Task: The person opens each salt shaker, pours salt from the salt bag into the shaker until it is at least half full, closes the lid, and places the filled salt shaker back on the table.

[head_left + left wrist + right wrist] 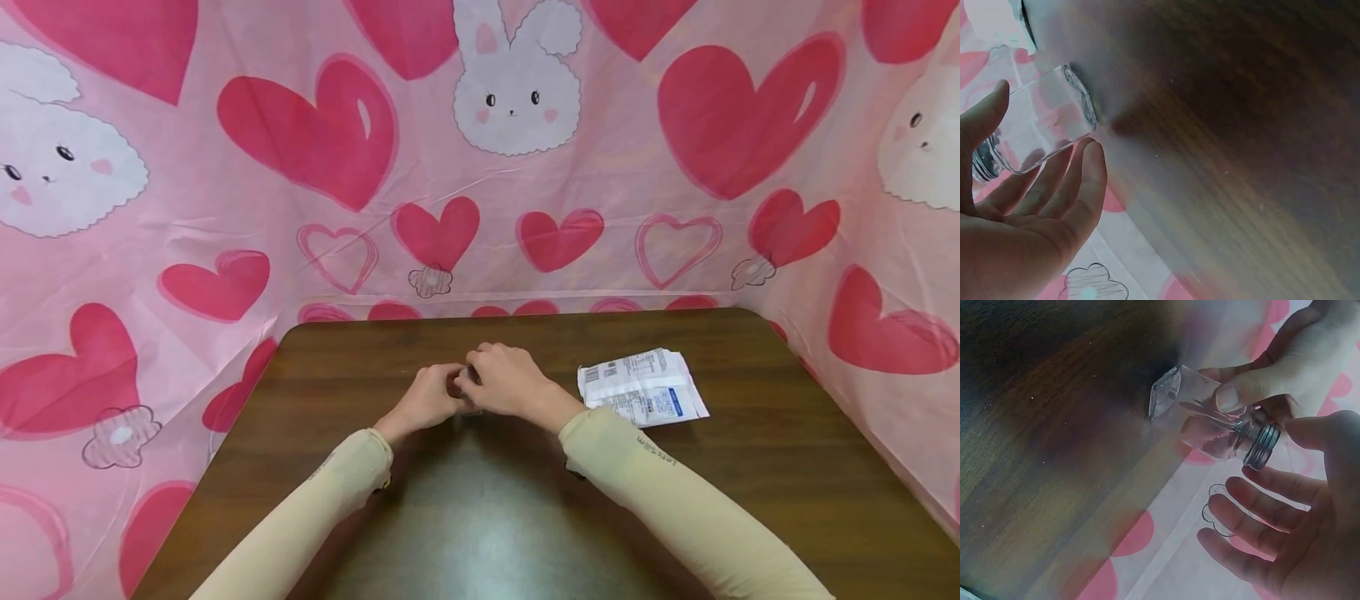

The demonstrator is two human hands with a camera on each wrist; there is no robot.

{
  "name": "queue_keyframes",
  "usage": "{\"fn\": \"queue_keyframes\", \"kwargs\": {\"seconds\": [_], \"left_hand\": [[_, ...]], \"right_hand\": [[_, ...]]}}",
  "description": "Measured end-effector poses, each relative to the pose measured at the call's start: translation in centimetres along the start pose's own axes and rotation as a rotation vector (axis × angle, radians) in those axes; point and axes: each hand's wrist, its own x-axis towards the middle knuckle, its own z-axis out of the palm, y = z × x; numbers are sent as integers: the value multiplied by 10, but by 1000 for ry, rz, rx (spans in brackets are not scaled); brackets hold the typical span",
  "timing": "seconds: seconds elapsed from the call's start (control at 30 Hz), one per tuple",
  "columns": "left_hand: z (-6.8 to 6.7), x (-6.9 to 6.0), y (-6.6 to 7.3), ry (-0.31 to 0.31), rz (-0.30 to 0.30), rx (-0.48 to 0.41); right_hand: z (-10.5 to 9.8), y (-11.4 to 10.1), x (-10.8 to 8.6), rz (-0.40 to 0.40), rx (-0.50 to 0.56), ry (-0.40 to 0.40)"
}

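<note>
A clear bottle (pixel 1200 422) with a dark, ridged screw cap (pixel 1262 447) stands at the far middle of the table, mostly hidden behind the hands in the head view. My left hand (pixel 429 400) holds the body of the bottle (pixel 1054 119) between thumb and fingers. My right hand (pixel 512 381) is at the top, its thumb and index finger pinching the cap, while the other fingers spread away from it in the right wrist view. Whether the bottle holds anything is hard to tell; it looks transparent throughout.
A white printed packet (pixel 643 387) lies on the brown wooden table (pixel 480 517), to the right of my right hand. Pink cloth (pixel 420 150) with hearts and rabbits hangs behind and at both sides of the table.
</note>
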Motion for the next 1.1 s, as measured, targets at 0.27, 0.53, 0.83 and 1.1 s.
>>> {"fn": "queue_keyframes", "kwargs": {"seconds": [0.27, 0.53, 0.83, 1.1], "left_hand": [[0, 0, -1, 6, 4, 13], [1, 0, 0, 4, 25, 1], [1, -1, -2, 4, 21, -10], [1, -1, -3, 12, 7, -28]], "right_hand": [[5, -1, 1, -4, 9, 14], [9, -4, 2, 3, 24, 15], [10, -5, 1, -2, 81, 11], [11, -3, 1, -26, 96, 20]]}}
